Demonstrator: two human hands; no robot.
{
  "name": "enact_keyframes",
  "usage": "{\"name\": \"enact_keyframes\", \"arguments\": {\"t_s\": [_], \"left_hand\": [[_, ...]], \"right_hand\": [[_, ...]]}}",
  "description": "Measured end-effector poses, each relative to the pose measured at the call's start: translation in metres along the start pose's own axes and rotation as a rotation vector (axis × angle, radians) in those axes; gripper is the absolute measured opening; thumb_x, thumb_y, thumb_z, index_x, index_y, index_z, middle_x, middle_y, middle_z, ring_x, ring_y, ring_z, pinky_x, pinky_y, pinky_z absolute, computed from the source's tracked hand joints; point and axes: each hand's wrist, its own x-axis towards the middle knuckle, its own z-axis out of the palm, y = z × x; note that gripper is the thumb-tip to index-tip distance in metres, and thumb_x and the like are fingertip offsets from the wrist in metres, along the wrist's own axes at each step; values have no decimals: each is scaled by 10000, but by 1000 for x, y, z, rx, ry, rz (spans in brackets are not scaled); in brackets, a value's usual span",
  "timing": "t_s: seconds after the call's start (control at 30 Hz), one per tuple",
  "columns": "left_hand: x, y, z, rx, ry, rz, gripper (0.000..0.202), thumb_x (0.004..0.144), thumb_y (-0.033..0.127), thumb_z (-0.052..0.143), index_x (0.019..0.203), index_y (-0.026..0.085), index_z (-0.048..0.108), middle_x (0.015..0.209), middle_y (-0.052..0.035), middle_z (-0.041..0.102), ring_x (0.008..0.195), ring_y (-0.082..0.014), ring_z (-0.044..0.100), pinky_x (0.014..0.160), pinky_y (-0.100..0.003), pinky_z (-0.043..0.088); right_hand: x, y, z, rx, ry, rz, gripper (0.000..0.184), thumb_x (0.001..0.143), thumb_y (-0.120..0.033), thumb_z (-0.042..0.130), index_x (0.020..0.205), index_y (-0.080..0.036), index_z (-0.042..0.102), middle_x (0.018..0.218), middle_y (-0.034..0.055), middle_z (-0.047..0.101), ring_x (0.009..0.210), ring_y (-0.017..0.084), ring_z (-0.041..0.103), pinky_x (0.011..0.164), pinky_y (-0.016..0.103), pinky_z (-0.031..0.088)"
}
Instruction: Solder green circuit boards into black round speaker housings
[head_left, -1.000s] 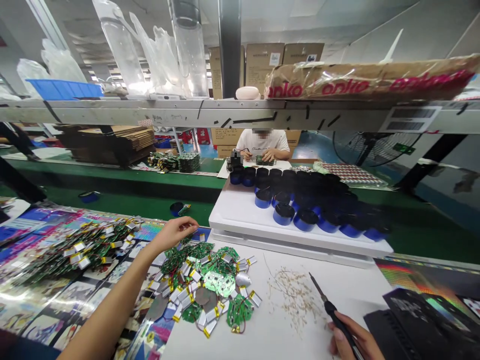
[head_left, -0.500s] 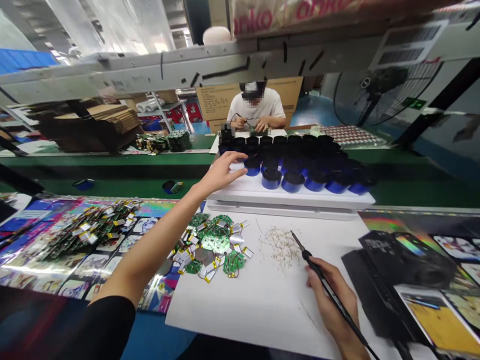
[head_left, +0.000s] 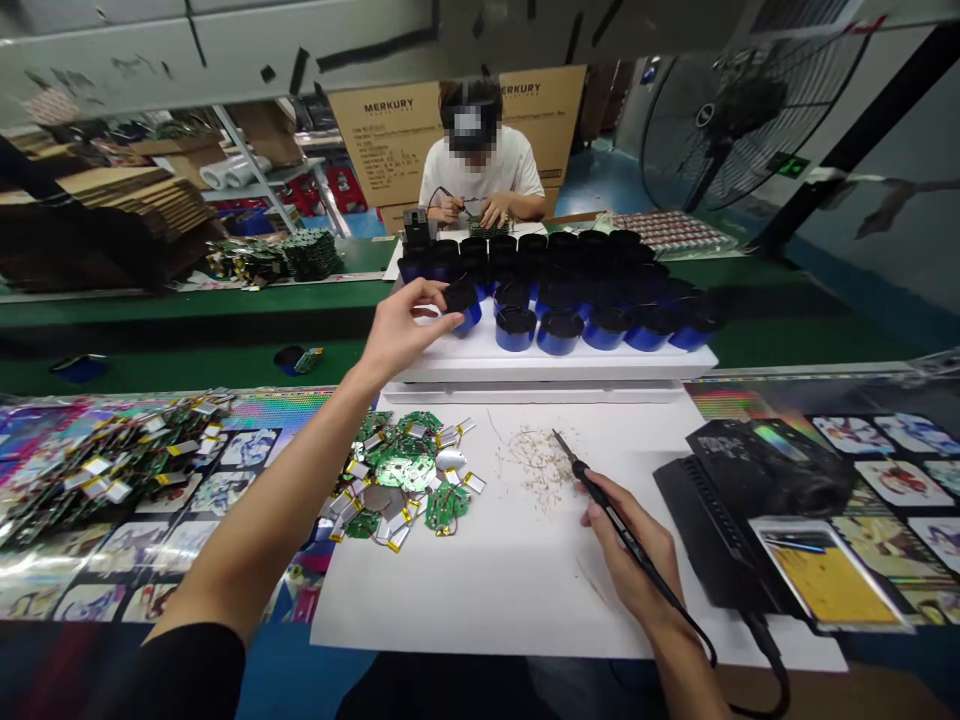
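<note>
My left hand (head_left: 405, 330) reaches forward to the white tray (head_left: 525, 362) and its fingers close round a blue and black cylinder (head_left: 463, 304) at the tray's left front. Several more such cylinders (head_left: 577, 290) stand in rows on the tray. My right hand (head_left: 630, 550) rests on the white sheet (head_left: 510, 580) and grips a black soldering iron (head_left: 600, 500), its tip pointing at a scatter of small wire clippings (head_left: 534, 466). A heap of green circuit boards with small batteries (head_left: 405, 480) lies on the sheet's left side.
A black soldering station (head_left: 742, 500) sits right of the sheet. Another pile of boards (head_left: 112, 470) lies at left on a glossy printed mat. Beyond a green conveyor belt (head_left: 187, 350) a person in a white shirt (head_left: 480, 170) works at the opposite bench. A fan (head_left: 720, 110) stands back right.
My left hand left the circuit board heap, moved forward to the tray and closed on a cylinder. The view tilted down. My right hand kept hold of the iron.
</note>
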Motion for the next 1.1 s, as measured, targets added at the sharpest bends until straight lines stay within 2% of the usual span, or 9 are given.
{"name": "enact_keyframes", "arguments": {"t_s": [0.1, 0.2, 0.3, 0.37, 0.53, 0.77, 0.9, 0.97, 1.1], "left_hand": [[-29, 23, -24, -148, -162, -22, 554, 743, 628, 898, 833, 184, 580, 1305, -150, 741, 1294, -308, 691, 1081, -446, 593], [-68, 46, -32, -218, -541, -53, 399, 816, 502, 901, 836, 194, 648, 1322, -112, 747, 1266, -300, 714, 1100, -473, 585], [-111, 52, -13, -216, -881, 12, 258, 873, 399, 878, 861, 211, 702, 1348, -91, 745, 1231, -272, 729, 1068, -417, 589], [-139, 45, 8, -243, -976, 87, 213, 897, 351, 868, 893, 213, 706, 1382, -94, 730, 1211, -239, 736, 1032, -335, 584], [-180, 19, 40, -259, -910, 159, 189, 928, 332, 843, 960, 206, 706, 1440, -117, 693, 1270, -243, 717, 1085, -302, 558], [-180, 20, 32, -244, -890, 171, 182, 992, 348, 767, 1119, 224, 725, 1528, -133, 637, 1361, -255, 677, 1149, -324, 543], [-157, 18, 9, -173, -730, 126, 179, 1048, 372, 689, 1125, 217, 733, 1289, -109, 768, 1186, -221, 742, 1057, -336, 566], [-141, 8, -11, -4, -632, 57, 194, 1069, 365, 636, 1127, 214, 744, 1128, -75, 805, 1047, -208, 757, 957, -333, 569], [-117, -25, -56, 386, -450, -138, 273, 1061, 361, 569, 1081, 199, 787, 1051, -76, 817, 955, -237, 745, 852, -332, 534]], "right_hand": [[0, -1, 1, -16, -29, 27, 457, 1005, -539, 607, 1360, -286, 746, 1216, 60, 840, 909, 209, 821, 996, 362, 659], [1, -2, 1, -27, -40, 30, 459, 1008, -551, 607, 1360, -294, 752, 1233, 63, 836, 921, 216, 821, 1038, 389, 647], [1, -3, 0, -33, -36, 24, 456, 1010, -544, 617, 1355, -281, 758, 1232, 73, 836, 954, 225, 822, 1062, 402, 639], [0, -4, -1, -44, -45, 18, 453, 1012, -526, 625, 1362, -269, 754, 1221, 79, 837, 972, 227, 820, 1067, 402, 638], [1, -5, -1, -83, -69, 12, 445, 1014, -514, 626, 1374, -280, 743, 1235, 71, 833, 962, 222, 814, 1065, 411, 641], [-2, 3, -2, -101, 1, 27, 470, 980, -521, 655, 1361, -260, 740, 1179, 74, 840, 836, 205, 797, 906, 362, 678], [-5, 2, -1, -82, 54, 51, 494, 940, -548, 703, 1318, -233, 748, 1104, 80, 839, 823, 218, 790, 913, 387, 662], [-6, -3, 1, -55, 102, 77, 505, 913, -570, 735, 1273, -215, 757, 1054, 81, 831, 837, 229, 790, 947, 405, 646], [-9, -15, 5, -19, 209, 116, 517, 856, -612, 786, 1187, -215, 761, 924, 53, 790, 841, 243, 780, 946, 401, 616]]}}
